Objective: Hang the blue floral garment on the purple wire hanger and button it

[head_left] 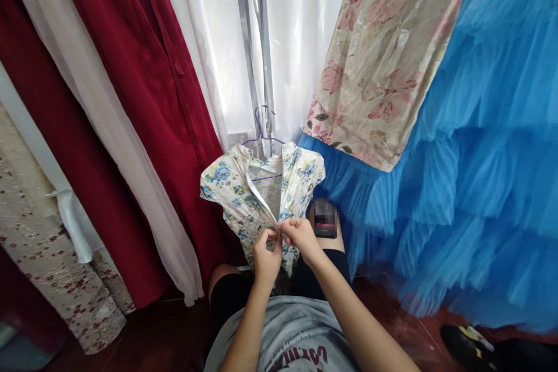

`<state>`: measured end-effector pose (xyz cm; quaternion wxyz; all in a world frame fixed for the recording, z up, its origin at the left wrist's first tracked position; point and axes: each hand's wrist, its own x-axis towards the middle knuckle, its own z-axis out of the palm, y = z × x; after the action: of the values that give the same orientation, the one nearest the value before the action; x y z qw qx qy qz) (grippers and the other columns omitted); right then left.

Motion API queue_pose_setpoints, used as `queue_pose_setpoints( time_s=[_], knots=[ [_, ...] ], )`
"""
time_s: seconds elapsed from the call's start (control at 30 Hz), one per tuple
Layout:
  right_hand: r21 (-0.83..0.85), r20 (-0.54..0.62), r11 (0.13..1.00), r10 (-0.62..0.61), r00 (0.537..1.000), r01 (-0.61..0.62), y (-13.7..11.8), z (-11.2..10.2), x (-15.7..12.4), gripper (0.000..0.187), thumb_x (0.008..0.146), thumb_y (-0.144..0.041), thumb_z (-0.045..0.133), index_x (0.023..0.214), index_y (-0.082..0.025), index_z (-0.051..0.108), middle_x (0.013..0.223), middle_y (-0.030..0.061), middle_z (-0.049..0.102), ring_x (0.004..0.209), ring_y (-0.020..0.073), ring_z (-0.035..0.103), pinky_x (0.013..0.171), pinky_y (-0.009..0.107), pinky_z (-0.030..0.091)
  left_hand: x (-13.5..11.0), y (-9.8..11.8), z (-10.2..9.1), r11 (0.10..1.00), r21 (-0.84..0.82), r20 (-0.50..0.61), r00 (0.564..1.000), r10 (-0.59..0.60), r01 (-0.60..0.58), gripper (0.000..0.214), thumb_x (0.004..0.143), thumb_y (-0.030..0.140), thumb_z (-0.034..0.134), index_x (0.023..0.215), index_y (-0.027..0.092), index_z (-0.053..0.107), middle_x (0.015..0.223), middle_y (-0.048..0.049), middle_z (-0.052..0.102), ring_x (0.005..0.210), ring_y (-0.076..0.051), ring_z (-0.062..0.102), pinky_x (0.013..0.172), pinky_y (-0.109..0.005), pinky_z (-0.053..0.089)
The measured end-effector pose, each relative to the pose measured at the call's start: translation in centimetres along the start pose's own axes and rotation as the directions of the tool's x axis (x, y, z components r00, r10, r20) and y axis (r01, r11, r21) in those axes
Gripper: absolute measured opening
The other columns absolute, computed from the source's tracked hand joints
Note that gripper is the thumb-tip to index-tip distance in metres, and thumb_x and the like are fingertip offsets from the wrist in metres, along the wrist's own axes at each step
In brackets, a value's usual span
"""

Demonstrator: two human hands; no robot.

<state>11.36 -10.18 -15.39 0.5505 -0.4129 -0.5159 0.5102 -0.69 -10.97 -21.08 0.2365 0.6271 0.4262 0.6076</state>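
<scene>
A white blouse with blue and yellow flowers [238, 202] hangs in front of me on a purple wire hanger [260, 135]. Its front is parted at the neck in a V, showing the inside of the back. At the foot of that V my left hand [267, 253] pinches one edge of the front. My right hand [300, 235] sits just beside it, thumb and finger closed on the opposite edge. The two hands nearly touch. Whatever small fastening lies between the fingertips is hidden.
Red drapes [143, 99] and pale sheer cloth hang at left. A floral beige cloth [370, 64] and blue ruffled tulle [471, 174] hang at right. A phone [325, 224] rests on my thigh. A black shoe [466, 344] lies on the floor at lower right.
</scene>
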Motion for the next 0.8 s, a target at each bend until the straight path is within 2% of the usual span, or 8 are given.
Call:
queue_pose_setpoints(
  time_s=[0.13,0.33,0.43,0.53,0.63,0.73,0.77,0.8],
  knots=[
    [0.114,-0.055,0.993,-0.038,0.998,0.044,-4.5,0.1,3.8,0.022,0.071,-0.035,0.066,0.059,-0.017,0.062,0.04,-0.0064,0.043,0.037,0.0076,0.035,0.04,0.023,0.023,0.1,0.1,0.3,1.0,0.023,0.08,0.997,0.006,-0.008,0.003,0.081,0.02,0.064,0.079,0.021,0.063,0.079,-0.0037,0.065,0.078,-0.021,0.062,0.077,-0.031,0.047],
    [0.169,-0.083,0.978,-0.109,0.991,0.122,-11.5,0.5,10.9,0.017,0.069,-0.027,0.065,0.058,-0.016,0.061,0.042,-0.0068,0.041,0.04,0.0062,0.033,0.04,0.022,0.023,-0.1,0.3,1.1,0.999,0.041,0.215,0.977,0.006,-0.015,0.006,0.079,0.015,0.061,0.079,0.021,0.063,0.08,-0.0031,0.063,0.076,-0.02,0.063,0.074,-0.03,0.048],
    [0.194,-0.101,0.968,-0.139,0.985,0.157,-12.9,0.8,12.2,0.013,0.07,-0.026,0.063,0.062,-0.016,0.061,0.044,-0.0073,0.041,0.041,0.0059,0.031,0.041,0.022,0.024,-0.6,-0.3,1.2,0.999,0.045,0.254,0.967,0.008,-0.02,0.008,0.078,0.013,0.061,0.077,0.021,0.062,0.079,-0.0029,0.062,0.075,-0.02,0.061,0.073,-0.029,0.047],
    [0.194,-0.079,0.959,-0.192,0.978,0.205,-12.6,1.0,11.8,0.012,0.071,-0.028,0.063,0.066,-0.016,0.062,0.045,-0.0068,0.044,0.041,0.0067,0.033,0.041,0.022,0.025,0.0,-0.9,0.3,0.998,0.049,0.297,0.955,0.015,-0.031,0.008,0.078,0.013,0.062,0.078,0.02,0.064,0.08,-0.004,0.063,0.075,-0.02,0.062,0.073,-0.03,0.048],
    [0.165,-0.032,0.954,-0.248,0.968,0.25,-11.7,1.0,10.8,0.012,0.072,-0.029,0.062,0.071,-0.017,0.062,0.044,-0.0066,0.046,0.04,0.0078,0.035,0.041,0.022,0.025,3.3,0.3,-1.4,0.995,0.057,0.316,0.947,0.061,-0.083,0.011,0.083,0.016,0.062,0.089,0.021,0.069,0.086,-0.0058,0.067,0.079,-0.021,0.064,0.077,-0.031,0.05],
    [0.109,-0.002,0.955,-0.276,0.961,0.275,-11.3,1.0,9.9,0.012,0.074,-0.029,0.062,0.069,-0.018,0.06,0.043,-0.0071,0.044,0.04,0.0083,0.037,0.042,0.022,0.027,8.9,3.9,-3.3,0.977,0.079,0.142,0.973,0.183,-0.196,0.02,0.09,0.024,0.06,0.108,0.023,0.07,0.091,-0.0061,0.069,0.084,-0.021,0.065,0.081,-0.032,0.05],
    [0.092,0.009,0.954,-0.287,0.958,0.285,-11.3,1.1,9.6,0.013,0.074,-0.029,0.062,0.068,-0.018,0.06,0.043,-0.0071,0.043,0.04,0.0084,0.037,0.042,0.022,0.028,10.9,5.4,-3.8,0.964,0.092,0.086,0.966,0.242,-0.25,0.025,0.093,0.026,0.059,0.115,0.023,0.068,0.091,-0.0055,0.069,0.083,-0.02,0.064,0.081,-0.031,0.05],
    [0.077,0.021,0.952,-0.3,0.954,0.297,-11.5,1.0,9.4,0.014,0.075,-0.03,0.063,0.067,-0.018,0.059,0.043,-0.0068,0.044,0.041,0.0087,0.038,0.042,0.022,0.029,12.9,6.8,-4.2,0.945,0.113,0.08,0.951,0.298,-0.306,0.031,0.095,0.028,0.057,0.125,0.023,0.065,0.095,-0.0053,0.069,0.084,-0.019,0.064,0.082,-0.031,0.05]
  ],
)
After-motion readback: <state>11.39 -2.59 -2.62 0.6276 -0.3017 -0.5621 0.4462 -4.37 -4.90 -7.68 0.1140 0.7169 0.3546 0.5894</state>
